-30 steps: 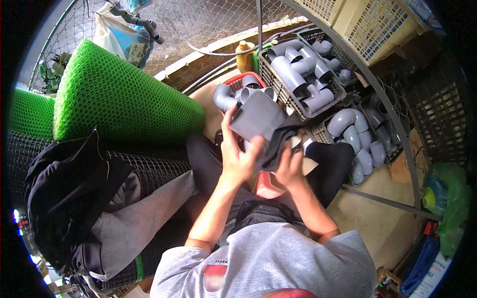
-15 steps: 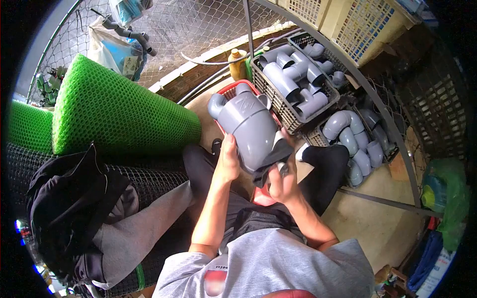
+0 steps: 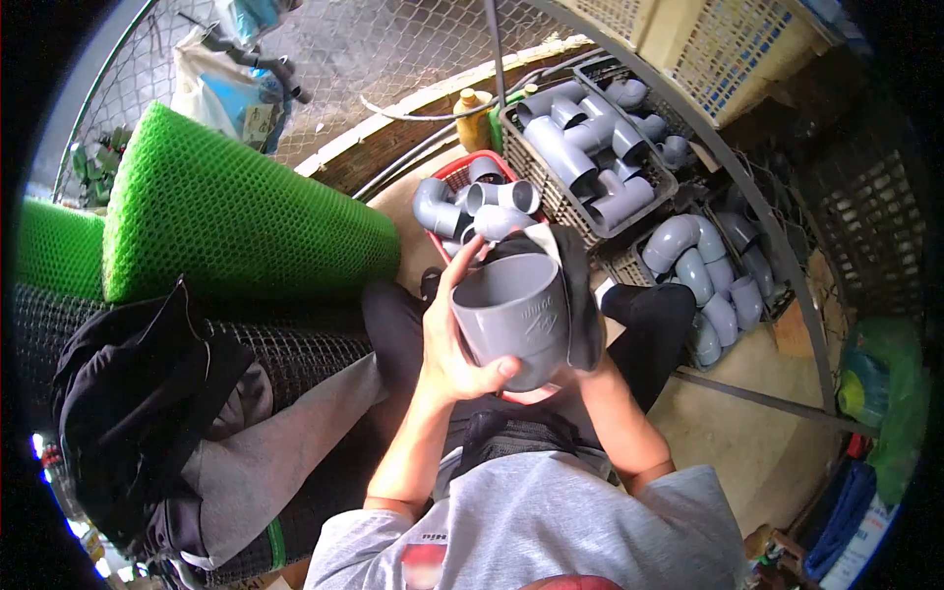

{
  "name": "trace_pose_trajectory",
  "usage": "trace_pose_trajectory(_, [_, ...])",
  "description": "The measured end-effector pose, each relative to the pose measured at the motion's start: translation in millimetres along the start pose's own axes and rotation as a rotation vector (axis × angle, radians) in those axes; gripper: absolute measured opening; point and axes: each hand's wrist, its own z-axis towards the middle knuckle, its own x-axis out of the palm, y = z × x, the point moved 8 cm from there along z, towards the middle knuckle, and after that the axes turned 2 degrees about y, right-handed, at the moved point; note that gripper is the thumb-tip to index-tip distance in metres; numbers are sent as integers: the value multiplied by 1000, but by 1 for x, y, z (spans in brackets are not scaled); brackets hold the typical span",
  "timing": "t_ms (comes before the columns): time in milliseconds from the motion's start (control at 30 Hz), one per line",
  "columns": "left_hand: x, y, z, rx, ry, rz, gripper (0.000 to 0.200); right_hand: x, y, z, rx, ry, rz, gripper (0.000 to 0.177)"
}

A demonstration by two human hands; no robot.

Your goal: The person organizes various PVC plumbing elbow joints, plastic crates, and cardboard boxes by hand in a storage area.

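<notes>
A large grey plastic pipe fitting (image 3: 509, 329) is held up in front of my lap, its round open end tilted up toward me and raised lettering on its side. My left hand (image 3: 449, 346) grips it from the left, thumb across the near side and fingers behind the rim. Along its right side and behind its rim lies a black cloth (image 3: 587, 295) with a pale patch. My right hand (image 3: 582, 378) is at the cloth's lower end, its fingers mostly hidden behind the cloth and fitting.
A red basket (image 3: 479, 157) of grey fittings stands just beyond my hands. Dark crates (image 3: 590, 236) with more fittings are to the right. Left is a green mesh roll (image 3: 236, 216); a dark jacket (image 3: 138, 383) lies nearer. A metal bar (image 3: 757, 403) crosses at right.
The fitting has been turned so its open end now faces up toward me, and it sits lower, uncovering the red basket. The cloth has moved from its lower end to its right side.
</notes>
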Motion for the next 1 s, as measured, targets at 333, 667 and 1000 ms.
trace_pose_trajectory(333, [-6,60,-9,-221,-214,31,84,12,8,-30,-269,-129,-769,65])
trace_pose_trajectory(667, [-22,107,-4,-298,-319,-664,99,25,-13,-31,-189,-44,-685,72])
trace_pose_trajectory(1000, [-2,51,-6,-155,-217,-478,121,2,-31,-6,22,-48,-194,59])
